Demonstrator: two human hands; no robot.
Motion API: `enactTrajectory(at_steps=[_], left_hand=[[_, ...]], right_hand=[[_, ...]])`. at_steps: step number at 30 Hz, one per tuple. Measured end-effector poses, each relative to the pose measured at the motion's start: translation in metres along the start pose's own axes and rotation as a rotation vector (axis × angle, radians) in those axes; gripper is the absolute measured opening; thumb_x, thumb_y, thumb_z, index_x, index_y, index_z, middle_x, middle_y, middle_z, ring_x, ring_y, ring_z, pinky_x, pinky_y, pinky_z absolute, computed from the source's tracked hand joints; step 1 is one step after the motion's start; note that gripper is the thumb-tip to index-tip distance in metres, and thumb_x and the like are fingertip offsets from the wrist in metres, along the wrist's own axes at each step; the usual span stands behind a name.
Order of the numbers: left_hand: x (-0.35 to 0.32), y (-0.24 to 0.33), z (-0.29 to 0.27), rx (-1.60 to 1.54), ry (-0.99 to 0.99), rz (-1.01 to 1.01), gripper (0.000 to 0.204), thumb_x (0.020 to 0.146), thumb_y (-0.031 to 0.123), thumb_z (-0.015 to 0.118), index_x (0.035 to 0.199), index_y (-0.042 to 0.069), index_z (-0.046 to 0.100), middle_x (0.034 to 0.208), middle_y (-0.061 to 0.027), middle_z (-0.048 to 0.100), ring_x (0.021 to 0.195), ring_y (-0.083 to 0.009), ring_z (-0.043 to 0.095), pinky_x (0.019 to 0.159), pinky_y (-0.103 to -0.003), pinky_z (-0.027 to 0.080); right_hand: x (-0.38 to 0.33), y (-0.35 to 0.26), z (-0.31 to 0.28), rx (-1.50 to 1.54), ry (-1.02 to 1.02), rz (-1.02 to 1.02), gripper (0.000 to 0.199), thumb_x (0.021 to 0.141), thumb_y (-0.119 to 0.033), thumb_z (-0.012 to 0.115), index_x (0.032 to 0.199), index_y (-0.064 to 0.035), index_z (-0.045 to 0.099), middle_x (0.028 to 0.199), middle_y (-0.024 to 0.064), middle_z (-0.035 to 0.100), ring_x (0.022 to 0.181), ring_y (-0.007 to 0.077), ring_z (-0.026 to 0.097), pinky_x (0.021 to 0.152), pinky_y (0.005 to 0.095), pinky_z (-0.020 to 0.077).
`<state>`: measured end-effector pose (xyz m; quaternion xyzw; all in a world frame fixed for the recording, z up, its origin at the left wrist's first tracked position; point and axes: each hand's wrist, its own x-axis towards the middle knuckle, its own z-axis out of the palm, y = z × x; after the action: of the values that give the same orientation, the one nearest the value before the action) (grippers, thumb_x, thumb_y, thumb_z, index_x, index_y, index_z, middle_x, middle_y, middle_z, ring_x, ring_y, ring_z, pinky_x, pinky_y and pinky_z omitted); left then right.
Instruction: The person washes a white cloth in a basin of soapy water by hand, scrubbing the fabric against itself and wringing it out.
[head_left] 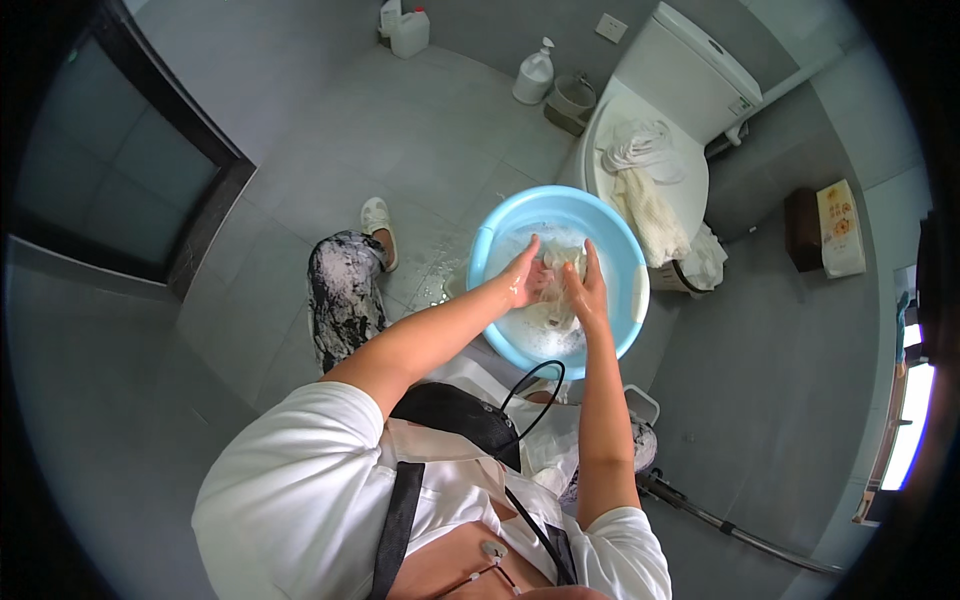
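- Cloth (553, 312), pale and wet, lies in the basin (479, 262) just right of the middle of the frame, between the two hands.
- Light blue and round, the basin holds cloudy water with white suds (548, 343) along its lower part.
- Left hand (522, 278) comes to the cloth from the left, thumb raised, the other fingers against the fabric; whether they are clamped on it, I cannot tell. Its wrist is wet.
- Right hand (587, 292) rests along the right side of the cloth, thumb and forefinger apart, the forefinger pointing toward the top of the frame.
- Toilet (690, 75), white, stands at the upper right of the frame, with a bunched white garment (642, 148) on its closed lid.
- Below that garment, a cream knit piece (648, 215) hangs over the lid's edge toward the basin.
- Pump bottle (534, 76), white, stands at the upper centre, with a small bucket (573, 100) just beside it.
- Jug (410, 34), whitish with a red cap, stands on the floor (330, 130) near the top edge.
- Tissue pack (841, 230), white and yellow, is at the right of the frame, beside a brown box (801, 231).
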<state>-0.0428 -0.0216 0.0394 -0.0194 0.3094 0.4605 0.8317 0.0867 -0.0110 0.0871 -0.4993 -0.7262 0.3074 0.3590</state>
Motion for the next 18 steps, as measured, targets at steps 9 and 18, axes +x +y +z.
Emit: enactTrajectory(at_steps=[9, 18], left_hand=[[0.022, 0.017, 0.013, -0.045, 0.044, 0.348, 0.028, 0.07, 0.009, 0.056, 0.097, 0.0, 0.051, 0.092, -0.0095, 0.057, 0.085, -0.0221, 0.056, 0.079, -0.033, 0.045], [-0.003, 0.009, 0.04, -0.048, -0.16, 0.133, 0.031, 0.08, 0.026, 0.055, 0.101, 0.003, 0.052, 0.098, -0.0087, 0.058, 0.092, -0.0208, 0.055, 0.083, -0.036, 0.043]], right_hand=[[-0.023, 0.017, -0.015, 0.315, -0.108, 0.249, 0.036, 0.085, -0.022, 0.048, 0.118, -0.0076, 0.044, 0.064, 0.0011, 0.054, 0.061, 0.0072, 0.047, 0.058, 0.0218, 0.0391], [-0.008, 0.052, -0.01, 0.905, -0.122, 0.793, 0.049, 0.088, -0.043, 0.032, 0.117, -0.0057, 0.044, 0.112, 0.0099, 0.05, 0.098, 0.022, 0.052, 0.083, 0.0364, 0.0413]])
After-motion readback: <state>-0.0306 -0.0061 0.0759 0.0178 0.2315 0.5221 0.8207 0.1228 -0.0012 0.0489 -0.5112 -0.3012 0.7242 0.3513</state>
